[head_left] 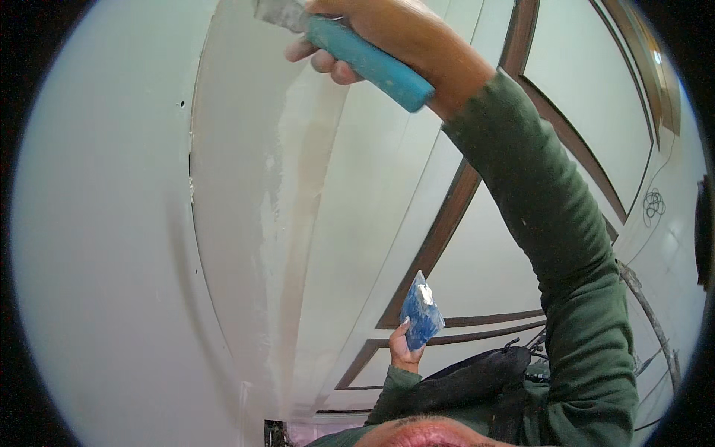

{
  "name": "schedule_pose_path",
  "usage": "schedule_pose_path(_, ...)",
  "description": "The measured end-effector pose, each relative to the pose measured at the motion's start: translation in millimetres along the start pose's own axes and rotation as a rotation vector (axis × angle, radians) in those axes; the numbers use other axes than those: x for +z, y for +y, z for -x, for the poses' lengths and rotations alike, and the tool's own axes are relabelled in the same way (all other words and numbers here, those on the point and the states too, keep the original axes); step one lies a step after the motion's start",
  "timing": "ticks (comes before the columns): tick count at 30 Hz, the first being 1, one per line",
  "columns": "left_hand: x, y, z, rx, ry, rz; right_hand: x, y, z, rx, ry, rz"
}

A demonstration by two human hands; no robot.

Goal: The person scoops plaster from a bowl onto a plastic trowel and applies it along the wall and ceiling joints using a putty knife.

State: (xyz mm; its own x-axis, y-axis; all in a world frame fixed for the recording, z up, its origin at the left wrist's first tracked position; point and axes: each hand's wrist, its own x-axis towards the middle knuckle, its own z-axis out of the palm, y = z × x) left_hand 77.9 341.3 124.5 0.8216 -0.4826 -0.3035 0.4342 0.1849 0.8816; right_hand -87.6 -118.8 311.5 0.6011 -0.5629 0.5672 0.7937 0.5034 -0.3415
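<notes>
Raised at the top of the head view, my right hand [372,24] is closed around the turquoise handle [369,63] of a putty knife. Its metal blade [280,13] is partly cut off by the upper edge, against the pale panel surface; I cannot tell whether it touches. Lower down, my left hand [404,350] grips a flat blue plate [421,316] by its lower end, tilted upright. A lump of white filler [425,293] sits on the plate's upper part. Whitish smears of filler [269,190] run in a band along the panel surface left of the plate.
A cracked, rough-edged seam [191,164] borders the plain white surface [104,223] on the left. Dark brown trim [439,238] frames pale panels on the right. A coil of thin wire [654,205] hangs at the far right, above a slanting pole [649,313].
</notes>
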Motion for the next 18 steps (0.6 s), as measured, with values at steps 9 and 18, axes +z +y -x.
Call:
schedule_pose_path(9, -25, -9, -9, 0.052, 0.044, -0.03, 17, -19, -48, 0.024, -0.193, -0.264)
schedule_pose_path(18, -6, -16, -8, 0.118, 0.167, -0.005, 14, -28, -72, -0.723, -0.085, 1.13)
